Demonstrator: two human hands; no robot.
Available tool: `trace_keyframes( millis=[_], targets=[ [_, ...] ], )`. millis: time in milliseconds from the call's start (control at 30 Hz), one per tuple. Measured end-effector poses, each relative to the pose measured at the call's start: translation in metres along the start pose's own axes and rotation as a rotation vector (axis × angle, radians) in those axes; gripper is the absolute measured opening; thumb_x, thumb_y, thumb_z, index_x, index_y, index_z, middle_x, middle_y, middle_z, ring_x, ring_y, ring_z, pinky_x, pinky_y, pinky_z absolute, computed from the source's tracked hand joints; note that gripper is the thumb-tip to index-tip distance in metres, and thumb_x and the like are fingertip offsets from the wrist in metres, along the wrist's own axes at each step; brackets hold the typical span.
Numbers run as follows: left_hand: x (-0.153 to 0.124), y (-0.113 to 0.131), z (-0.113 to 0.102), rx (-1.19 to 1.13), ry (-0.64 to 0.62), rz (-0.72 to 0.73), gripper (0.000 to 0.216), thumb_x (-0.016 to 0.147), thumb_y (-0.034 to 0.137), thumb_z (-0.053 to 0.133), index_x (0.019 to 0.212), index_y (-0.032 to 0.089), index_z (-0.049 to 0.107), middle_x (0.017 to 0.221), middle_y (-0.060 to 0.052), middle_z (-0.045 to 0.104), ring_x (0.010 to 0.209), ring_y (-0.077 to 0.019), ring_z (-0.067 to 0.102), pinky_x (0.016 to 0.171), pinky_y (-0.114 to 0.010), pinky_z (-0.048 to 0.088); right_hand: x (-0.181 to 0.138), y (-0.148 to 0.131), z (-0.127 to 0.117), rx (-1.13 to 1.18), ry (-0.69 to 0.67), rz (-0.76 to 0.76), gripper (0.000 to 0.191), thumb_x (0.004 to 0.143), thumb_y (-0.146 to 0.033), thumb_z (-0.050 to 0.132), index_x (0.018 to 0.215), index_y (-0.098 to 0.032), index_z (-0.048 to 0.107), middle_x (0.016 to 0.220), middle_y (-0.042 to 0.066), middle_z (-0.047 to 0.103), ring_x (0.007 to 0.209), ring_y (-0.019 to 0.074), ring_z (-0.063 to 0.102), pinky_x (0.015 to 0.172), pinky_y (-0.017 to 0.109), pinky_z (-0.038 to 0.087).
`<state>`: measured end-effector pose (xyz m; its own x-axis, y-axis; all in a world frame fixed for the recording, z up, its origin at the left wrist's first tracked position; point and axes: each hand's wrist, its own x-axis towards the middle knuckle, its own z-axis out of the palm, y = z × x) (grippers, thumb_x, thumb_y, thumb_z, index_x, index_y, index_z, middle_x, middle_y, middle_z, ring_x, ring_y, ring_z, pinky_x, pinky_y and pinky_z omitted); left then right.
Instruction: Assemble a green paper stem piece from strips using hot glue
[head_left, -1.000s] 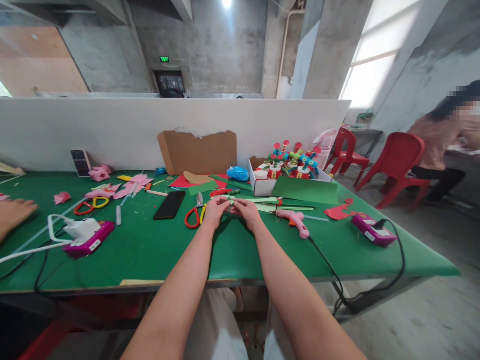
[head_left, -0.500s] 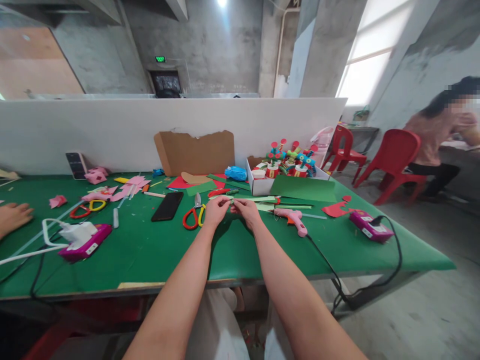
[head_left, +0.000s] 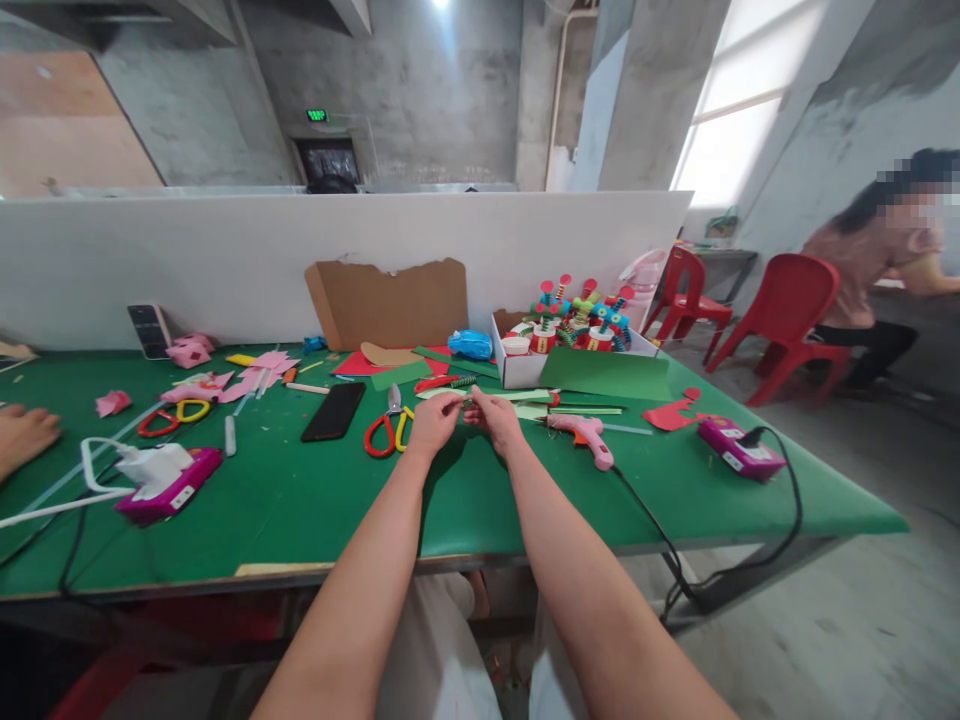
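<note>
Fingers of the right hand [head_left: 496, 420] have risen slightly since the earlier frame, while, left to right, red-and-yellow scissors [head_left: 394, 403] lie beside the left hand [head_left: 435, 420], both hands' fingertips pinch a small, mostly hidden green piece [head_left: 468, 403], and a pink glue gun [head_left: 588, 433] lies nearby.

Glue gun [head_left: 592, 431] and scissors [head_left: 394, 403] mark a craft workshop.

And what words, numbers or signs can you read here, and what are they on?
I can't read any clearly.
Glowing green wall sign: too small.
Upright white-edged phone: screen too blurred.
Left purple plastic power strip: labels too small.
Right purple plastic power strip: labels too small.
Pale marks on grey concrete wall: too faint.
</note>
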<state>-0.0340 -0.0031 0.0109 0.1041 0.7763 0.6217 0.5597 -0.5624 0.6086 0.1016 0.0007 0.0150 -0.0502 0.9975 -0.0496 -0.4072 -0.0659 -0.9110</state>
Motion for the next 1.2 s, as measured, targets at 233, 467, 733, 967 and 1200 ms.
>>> trace_keyframes(
  millis=[233, 467, 733, 967, 1200],
  targets=[
    [-0.0002, 0.0036, 0.0001, 0.022, -0.013, 0.034, 0.02, 0.079, 0.014, 0.055, 0.085, 0.021, 0.073, 0.09, -0.006, 0.076, 0.083, -0.0197, 0.069, 0.079, -0.031, 0.053, 0.0036, 0.0052, -0.0047, -0.046, -0.001, -0.016, 0.028, 0.063, -0.039, 0.084, 0.065, -0.015, 0.07, 0.052, 0.0, 0.064, 0.05, 0.0114, 0.061, 0.059, 0.025, 0.056],
    [-0.0002, 0.0027, 0.0034, -0.049, 0.073, -0.09, 0.022, 0.08, 0.019, 0.056, 0.096, 0.02, 0.071, 0.09, -0.007, 0.074, 0.081, -0.0199, 0.067, 0.078, -0.032, 0.053, 0.0063, 0.0067, -0.0058, 0.056, -0.023, -0.06, 0.026, 0.059, -0.029, 0.085, 0.079, -0.019, 0.071, 0.06, -0.002, 0.069, 0.057, 0.013, 0.065, 0.069, 0.03, 0.059],
    [0.0015, 0.001, 0.007, -0.401, 0.063, -0.314, 0.027, 0.078, 0.043, 0.061, 0.084, 0.018, 0.07, 0.08, -0.006, 0.072, 0.073, -0.0189, 0.065, 0.068, -0.03, 0.052, 0.0031, 0.004, -0.0038, 0.041, -0.036, -0.131, 0.036, 0.055, -0.035, 0.086, 0.08, -0.02, 0.067, 0.067, -0.002, 0.071, 0.064, 0.0137, 0.068, 0.072, 0.03, 0.058],
    [0.0008, 0.0058, 0.0058, -0.619, 0.055, -0.438, 0.04, 0.065, 0.047, 0.074, 0.09, 0.015, 0.071, 0.082, -0.006, 0.072, 0.076, -0.018, 0.065, 0.069, -0.03, 0.052, 0.0021, 0.006, -0.0017, 0.007, -0.01, -0.122, 0.037, 0.054, -0.035, 0.086, 0.081, -0.02, 0.066, 0.069, -0.002, 0.071, 0.066, 0.014, 0.068, 0.07, 0.029, 0.056],
    [0.001, 0.0023, 0.0084, -0.613, 0.047, -0.416, 0.036, 0.064, 0.045, 0.075, 0.085, 0.016, 0.071, 0.082, -0.006, 0.073, 0.075, -0.0179, 0.064, 0.072, -0.032, 0.052, 0.0011, 0.0096, 0.0014, -0.013, -0.035, -0.077, 0.034, 0.058, -0.036, 0.084, 0.079, -0.021, 0.061, 0.068, -0.001, 0.071, 0.065, 0.0151, 0.068, 0.071, 0.031, 0.056]
  ],
)
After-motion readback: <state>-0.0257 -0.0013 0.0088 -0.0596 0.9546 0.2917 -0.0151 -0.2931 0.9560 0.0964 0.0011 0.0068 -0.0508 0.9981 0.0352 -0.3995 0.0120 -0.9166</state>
